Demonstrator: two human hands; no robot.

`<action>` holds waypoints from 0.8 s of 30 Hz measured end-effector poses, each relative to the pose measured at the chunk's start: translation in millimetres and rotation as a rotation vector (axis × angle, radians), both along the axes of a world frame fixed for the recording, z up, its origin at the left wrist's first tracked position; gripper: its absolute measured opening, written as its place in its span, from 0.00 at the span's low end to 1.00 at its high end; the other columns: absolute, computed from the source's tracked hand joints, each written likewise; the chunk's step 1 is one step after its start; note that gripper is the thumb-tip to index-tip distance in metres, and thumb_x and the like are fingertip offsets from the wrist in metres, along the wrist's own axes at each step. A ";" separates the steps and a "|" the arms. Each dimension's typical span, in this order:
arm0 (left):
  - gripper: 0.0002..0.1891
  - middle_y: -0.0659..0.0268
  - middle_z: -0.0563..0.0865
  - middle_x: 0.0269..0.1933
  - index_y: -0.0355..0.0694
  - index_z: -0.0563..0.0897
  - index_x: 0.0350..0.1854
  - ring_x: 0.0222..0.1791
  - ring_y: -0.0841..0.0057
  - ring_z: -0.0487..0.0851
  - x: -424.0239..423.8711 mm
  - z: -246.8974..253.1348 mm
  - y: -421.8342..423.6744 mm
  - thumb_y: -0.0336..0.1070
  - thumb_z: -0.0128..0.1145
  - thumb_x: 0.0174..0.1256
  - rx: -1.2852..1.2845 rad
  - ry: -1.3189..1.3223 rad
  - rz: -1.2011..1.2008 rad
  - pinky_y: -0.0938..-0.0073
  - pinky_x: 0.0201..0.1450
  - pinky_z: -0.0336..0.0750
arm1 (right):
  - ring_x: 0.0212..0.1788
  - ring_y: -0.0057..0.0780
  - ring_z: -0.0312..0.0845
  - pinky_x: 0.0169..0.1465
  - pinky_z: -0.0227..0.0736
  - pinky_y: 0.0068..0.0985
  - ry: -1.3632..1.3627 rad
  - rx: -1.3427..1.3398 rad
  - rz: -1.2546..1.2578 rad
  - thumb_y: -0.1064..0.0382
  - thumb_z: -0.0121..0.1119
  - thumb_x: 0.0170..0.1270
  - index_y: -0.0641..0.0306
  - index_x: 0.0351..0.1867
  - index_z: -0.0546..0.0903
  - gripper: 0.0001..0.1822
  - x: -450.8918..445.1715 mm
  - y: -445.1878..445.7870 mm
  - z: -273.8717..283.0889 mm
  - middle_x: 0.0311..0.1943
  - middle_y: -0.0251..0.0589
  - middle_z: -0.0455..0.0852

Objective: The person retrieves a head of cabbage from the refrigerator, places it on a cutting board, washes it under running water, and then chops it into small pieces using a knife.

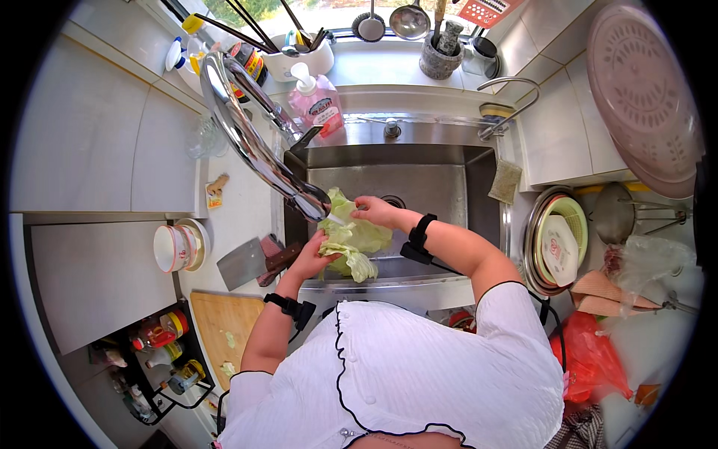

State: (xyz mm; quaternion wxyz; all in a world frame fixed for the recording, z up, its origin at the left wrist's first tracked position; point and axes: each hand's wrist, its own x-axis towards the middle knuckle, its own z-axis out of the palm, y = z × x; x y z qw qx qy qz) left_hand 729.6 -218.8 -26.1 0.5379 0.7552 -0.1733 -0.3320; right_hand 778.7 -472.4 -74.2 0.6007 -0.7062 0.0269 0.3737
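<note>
Pale green cabbage leaves (367,237) are spread between my two hands over the stainless-steel sink (404,182). Water runs onto them from the chrome faucet (263,146), whose spout hangs just above. My left hand (311,257) grips the leaves at their near left side, fingers partly hidden by a curled edge. My right hand (377,213) pinches the far right part of a leaf between thumb and fingers. Beyond it, the drain (394,201) is partly covered by that hand.
A cleaver (242,265) lies on the left counter, its handle reaching towards the sink rim. Nearer me is a wooden cutting board (219,317) with leaf scraps. A pink pump bottle (318,104) stands behind the sink; nested basins and a green colander (580,227) are at right.
</note>
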 end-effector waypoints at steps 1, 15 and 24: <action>0.22 0.59 0.70 0.66 0.37 0.78 0.57 0.66 0.65 0.70 -1.5 -0.8 -0.6 0.31 0.66 0.59 -0.010 -0.010 0.013 0.69 0.66 0.66 | 0.41 0.25 0.76 0.42 0.72 0.28 -0.028 -0.036 -0.039 0.57 0.63 0.65 0.66 0.52 0.78 0.19 -2.2 1.5 -0.2 0.42 0.41 0.84; 0.24 0.62 0.68 0.70 0.37 0.77 0.58 0.68 0.72 0.68 -13.0 6.3 7.4 0.24 0.66 0.56 -0.038 -0.017 0.098 0.72 0.67 0.65 | 0.34 0.27 0.81 0.40 0.76 0.28 -0.359 -0.188 0.047 0.63 0.63 0.64 0.66 0.54 0.80 0.19 1.4 -3.7 0.1 0.35 0.46 0.87; 0.24 0.62 0.68 0.71 0.36 0.78 0.58 0.70 0.70 0.66 -21.9 15.8 29.3 0.23 0.65 0.56 -0.174 0.007 0.277 0.71 0.69 0.63 | 0.33 0.39 0.82 0.40 0.75 0.33 -0.320 -0.388 0.340 0.64 0.62 0.59 0.70 0.43 0.83 0.13 24.4 -14.1 7.1 0.31 0.50 0.86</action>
